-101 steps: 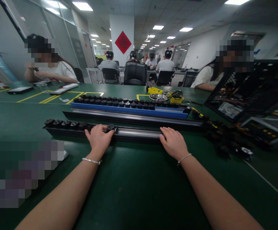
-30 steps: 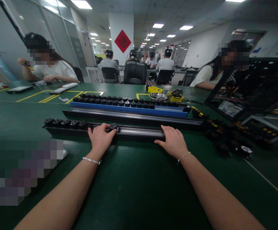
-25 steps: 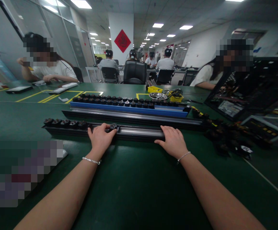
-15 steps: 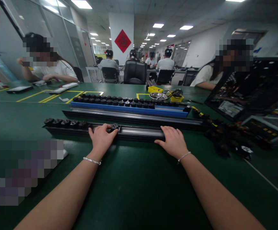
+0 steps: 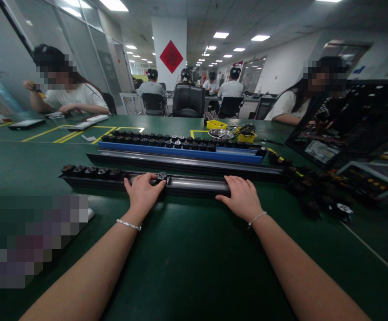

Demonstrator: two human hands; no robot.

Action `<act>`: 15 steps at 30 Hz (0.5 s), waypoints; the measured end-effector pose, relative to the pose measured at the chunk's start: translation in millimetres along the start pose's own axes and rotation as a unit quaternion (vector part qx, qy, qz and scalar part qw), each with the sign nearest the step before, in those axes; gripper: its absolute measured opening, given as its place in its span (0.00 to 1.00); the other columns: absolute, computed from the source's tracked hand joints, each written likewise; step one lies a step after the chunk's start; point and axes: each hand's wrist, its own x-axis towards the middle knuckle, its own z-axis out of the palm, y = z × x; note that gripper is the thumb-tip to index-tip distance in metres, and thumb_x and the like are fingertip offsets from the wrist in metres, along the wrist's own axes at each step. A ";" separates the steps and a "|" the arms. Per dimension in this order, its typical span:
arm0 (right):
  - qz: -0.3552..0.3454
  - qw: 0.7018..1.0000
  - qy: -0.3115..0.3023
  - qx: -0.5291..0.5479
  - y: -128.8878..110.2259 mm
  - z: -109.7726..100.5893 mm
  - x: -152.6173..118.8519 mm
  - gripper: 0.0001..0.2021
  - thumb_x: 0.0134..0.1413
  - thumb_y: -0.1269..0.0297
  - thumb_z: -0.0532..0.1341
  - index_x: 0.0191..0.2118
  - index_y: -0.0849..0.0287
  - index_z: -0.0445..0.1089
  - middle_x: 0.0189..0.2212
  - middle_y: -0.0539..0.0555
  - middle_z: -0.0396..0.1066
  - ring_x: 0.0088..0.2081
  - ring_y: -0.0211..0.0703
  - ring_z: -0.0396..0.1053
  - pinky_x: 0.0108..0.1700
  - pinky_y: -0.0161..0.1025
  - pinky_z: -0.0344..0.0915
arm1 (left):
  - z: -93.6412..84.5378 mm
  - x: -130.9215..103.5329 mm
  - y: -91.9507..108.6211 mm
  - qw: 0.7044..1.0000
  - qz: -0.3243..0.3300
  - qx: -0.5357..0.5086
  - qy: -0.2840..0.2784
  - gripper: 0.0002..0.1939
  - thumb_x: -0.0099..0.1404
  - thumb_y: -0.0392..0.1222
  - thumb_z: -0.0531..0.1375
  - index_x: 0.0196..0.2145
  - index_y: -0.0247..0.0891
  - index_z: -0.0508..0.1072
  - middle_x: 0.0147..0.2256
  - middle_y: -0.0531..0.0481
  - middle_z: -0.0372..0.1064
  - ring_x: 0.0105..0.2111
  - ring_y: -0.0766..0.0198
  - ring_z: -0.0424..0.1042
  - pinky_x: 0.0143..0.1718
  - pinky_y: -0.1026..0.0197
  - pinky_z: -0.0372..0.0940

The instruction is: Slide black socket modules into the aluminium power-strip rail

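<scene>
A long black rail (image 5: 196, 183) with a shiny metal channel lies crosswise on the green table before me. My left hand (image 5: 143, 191) is closed around a small black socket-like module (image 5: 162, 177) sitting in the channel, thumb on the near side. The rail's right end is gripped by my right hand (image 5: 242, 196), with fingers over the far edge and thumb at the front. Several similar black modules (image 5: 92, 171) sit in a row at the rail's left end. My left fingers hide part of the channel.
Behind lie another black rail (image 5: 187, 160) and a blue rail (image 5: 180, 151) with rows of modules. At right are a loose pile of black parts (image 5: 314, 194) and an open black case (image 5: 348, 125). Yellow bins (image 5: 216, 125) and a metal dish (image 5: 220, 133) stand farther back. Co-workers sit around.
The module at my left hand has shifted very slightly to the right along the channel, my left fingers with it. My right hand has stayed in place on the rail.
</scene>
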 end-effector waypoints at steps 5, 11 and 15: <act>0.001 1.000 -0.002 0.003 -0.3 -0.3 -0.1 0.33 0.51 0.43 0.53 0.57 0.62 0.57 0.56 0.61 0.59 0.57 0.53 0.54 0.58 0.54 0.46 | 0.2 -0.5 -0.4 1.000 0.004 -0.004 -0.002 0.14 0.54 0.56 0.57 0.32 0.45 0.72 0.39 0.49 0.72 0.50 0.51 0.63 0.59 0.36 0.31; 0.001 1.000 -0.003 0.006 0.4 0.8 0.6 0.33 0.51 0.43 0.52 0.58 0.61 0.57 0.56 0.62 0.60 0.57 0.54 0.54 0.58 0.55 0.46 | -0.3 -1.3 1.2 1.000 0.003 -0.005 -0.001 0.14 0.54 0.56 0.57 0.32 0.46 0.72 0.39 0.50 0.72 0.51 0.51 0.62 0.59 0.37 0.31; 0.000 1.000 0.000 0.006 0.0 0.1 0.2 0.32 0.52 0.44 0.52 0.58 0.60 0.57 0.56 0.61 0.60 0.57 0.54 0.54 0.58 0.55 0.46 | -0.4 -1.6 1.9 1.000 0.006 -0.010 -0.002 0.14 0.54 0.56 0.57 0.32 0.47 0.73 0.39 0.50 0.73 0.50 0.52 0.62 0.59 0.36 0.30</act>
